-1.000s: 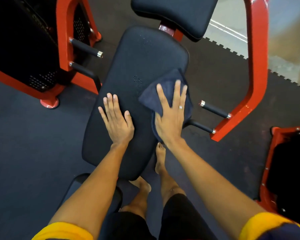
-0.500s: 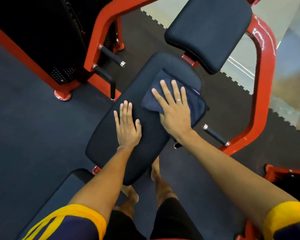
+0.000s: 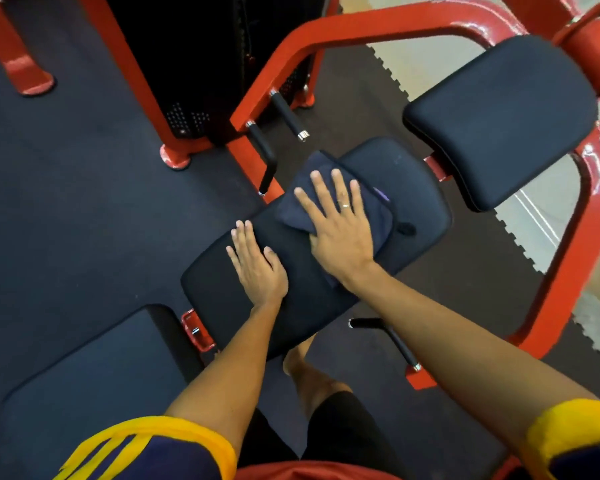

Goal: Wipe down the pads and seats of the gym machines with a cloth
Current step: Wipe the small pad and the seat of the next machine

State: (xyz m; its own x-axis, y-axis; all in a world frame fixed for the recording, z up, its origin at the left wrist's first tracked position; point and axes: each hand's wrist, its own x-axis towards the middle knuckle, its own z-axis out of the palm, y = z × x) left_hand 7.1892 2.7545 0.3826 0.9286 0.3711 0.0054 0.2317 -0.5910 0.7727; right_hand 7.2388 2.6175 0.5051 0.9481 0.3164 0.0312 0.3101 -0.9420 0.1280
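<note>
A long black back pad (image 3: pixel 416 188) of a red-framed gym machine lies slanted across the middle of the view. A folded dark blue cloth (image 3: pixel 378 206) lies on its upper half. My right hand (image 3: pixel 340 230) presses flat on the cloth with straight, spread fingers. My left hand (image 3: pixel 257 265) rests flat on the bare pad just left of and below the cloth, fingers straight. A second black head pad (image 3: pixel 503 119) sits beyond, at the upper right. The black seat (image 3: pixel 94 386) is at the lower left.
The red steel frame (image 3: pixel 579 237) curves round the right side and top. Black handle bars (image 3: pixel 267 157) stick out left of the pad, and another (image 3: pixel 392 341) below it on the right. A black weight stack (image 3: pixel 201 64) stands at the top. My bare foot (image 3: pixel 298 362) stands on the dark rubber floor.
My right hand has slid the cloth up and to the left along the pad, towards the head pad. My left hand stays flat on the pad. The camera view has tilted.
</note>
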